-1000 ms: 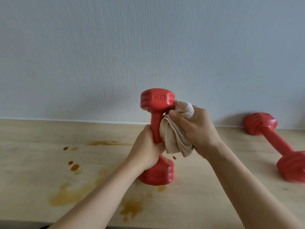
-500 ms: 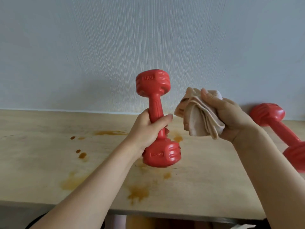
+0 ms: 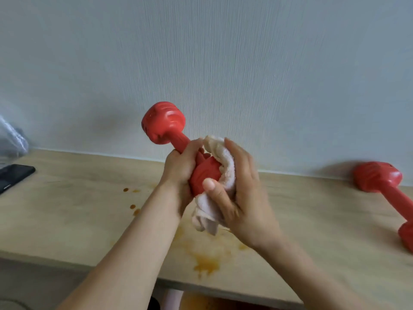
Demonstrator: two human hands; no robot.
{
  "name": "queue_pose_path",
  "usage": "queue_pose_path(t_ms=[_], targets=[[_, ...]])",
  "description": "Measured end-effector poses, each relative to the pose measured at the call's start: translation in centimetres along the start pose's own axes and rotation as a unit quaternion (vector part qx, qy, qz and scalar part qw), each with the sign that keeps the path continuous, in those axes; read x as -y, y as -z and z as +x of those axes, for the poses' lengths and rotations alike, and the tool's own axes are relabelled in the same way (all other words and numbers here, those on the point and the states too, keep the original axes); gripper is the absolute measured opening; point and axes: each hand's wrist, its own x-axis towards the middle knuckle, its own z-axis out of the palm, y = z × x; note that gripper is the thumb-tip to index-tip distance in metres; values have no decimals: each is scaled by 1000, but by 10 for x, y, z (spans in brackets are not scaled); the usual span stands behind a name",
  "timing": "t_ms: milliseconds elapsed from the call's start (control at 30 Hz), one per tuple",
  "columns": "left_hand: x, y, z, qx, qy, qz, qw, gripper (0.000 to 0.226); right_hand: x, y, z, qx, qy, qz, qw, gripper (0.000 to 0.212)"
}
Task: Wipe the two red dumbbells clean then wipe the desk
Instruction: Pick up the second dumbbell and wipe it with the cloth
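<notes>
My left hand [image 3: 178,168] grips the handle of a red dumbbell [image 3: 164,126], held above the desk and tilted with its upper head toward the left. My right hand [image 3: 234,189] holds a beige cloth [image 3: 223,159] wrapped around the dumbbell's lower head, thumb pressing on the red surface. The second red dumbbell [image 3: 380,182] lies on the wooden desk [image 3: 67,209] at the far right, against the wall. Brown stains [image 3: 205,262] mark the desk near its front edge, with small drops [image 3: 131,198] further left.
A black phone [image 3: 13,175] lies at the desk's left edge. A grey translucent bag [image 3: 11,139] sits in the far left corner. A pale textured wall runs along the back of the desk.
The dumbbell has tilted from upright to slanting left. My right hand has brought the cloth from beside it onto its lower head. The camera has shifted, revealing the phone.
</notes>
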Motion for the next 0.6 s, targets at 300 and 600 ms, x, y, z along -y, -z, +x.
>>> queue_pose_path(t_ms=[300,600], targets=[[7,-17,-9,-45,-97,-4,994,17,-6,9,18,-27,-302,402,864,43],[12,-19,-7,-56,-128,10,990,13,-29,16,27,69,-455,530,713,80]])
